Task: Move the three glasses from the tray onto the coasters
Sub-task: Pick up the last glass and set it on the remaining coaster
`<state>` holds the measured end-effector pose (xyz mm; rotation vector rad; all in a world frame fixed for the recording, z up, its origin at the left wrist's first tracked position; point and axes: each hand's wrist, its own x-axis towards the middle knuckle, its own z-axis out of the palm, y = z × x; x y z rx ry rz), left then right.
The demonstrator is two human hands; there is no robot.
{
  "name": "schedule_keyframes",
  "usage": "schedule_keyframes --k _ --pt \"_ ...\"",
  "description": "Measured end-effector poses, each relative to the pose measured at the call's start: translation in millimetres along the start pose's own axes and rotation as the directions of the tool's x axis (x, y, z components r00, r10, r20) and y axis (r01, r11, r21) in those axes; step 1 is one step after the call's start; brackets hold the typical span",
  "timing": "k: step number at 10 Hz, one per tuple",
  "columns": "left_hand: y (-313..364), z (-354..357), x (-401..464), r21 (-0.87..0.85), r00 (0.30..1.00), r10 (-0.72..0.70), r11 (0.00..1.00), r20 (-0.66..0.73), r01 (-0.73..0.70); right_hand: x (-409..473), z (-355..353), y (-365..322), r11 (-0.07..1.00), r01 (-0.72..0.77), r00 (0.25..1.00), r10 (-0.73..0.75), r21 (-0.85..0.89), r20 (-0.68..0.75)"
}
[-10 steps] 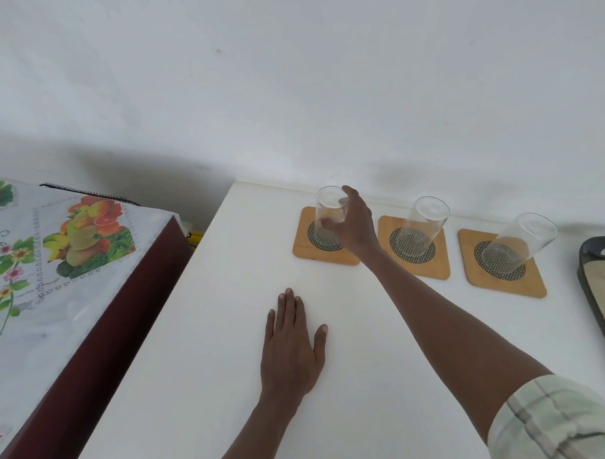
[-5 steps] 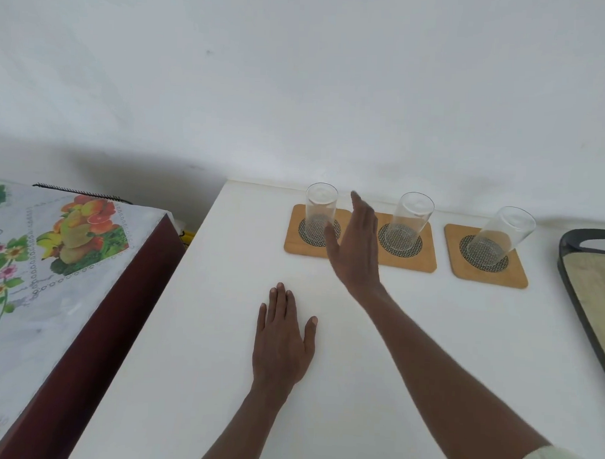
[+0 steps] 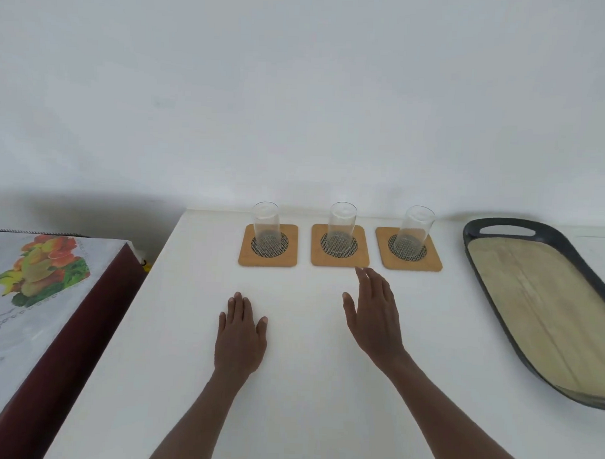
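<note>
Three clear glasses stand upright in a row near the wall, each on a square wooden coaster: the left glass [image 3: 267, 224] on the left coaster [image 3: 246, 254], the middle glass [image 3: 341, 225] on the middle coaster [image 3: 319, 257], the right glass [image 3: 413, 229] on the right coaster [image 3: 432, 261]. My left hand [image 3: 240, 337] lies flat on the white table, palm down. My right hand [image 3: 377, 314] hovers just in front of the middle coaster, fingers apart, holding nothing. The dark tray [image 3: 479, 232] with a pale wooden floor sits at the right with no glasses on it.
The white table [image 3: 304, 418] ends at its left edge beside a lower dark-red cabinet under a fruit-print cloth [image 3: 28, 288]. A plain white wall runs right behind the glasses.
My right hand let go of the left glass and drew back toward me and to the right. The view shifted left, bringing the whole tray into sight. My left hand stayed flat.
</note>
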<state>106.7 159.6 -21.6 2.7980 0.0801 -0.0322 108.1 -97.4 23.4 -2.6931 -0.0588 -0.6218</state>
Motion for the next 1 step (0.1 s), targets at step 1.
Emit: schedule_keyframes --k 1 --pt "11.1 -12.1 1.8 0.089 0.997 -0.01 0.996 0.071 0.004 -7.8 -24.3 28.0 0.996 -0.067 0.998 0.066 -0.051 -0.008"
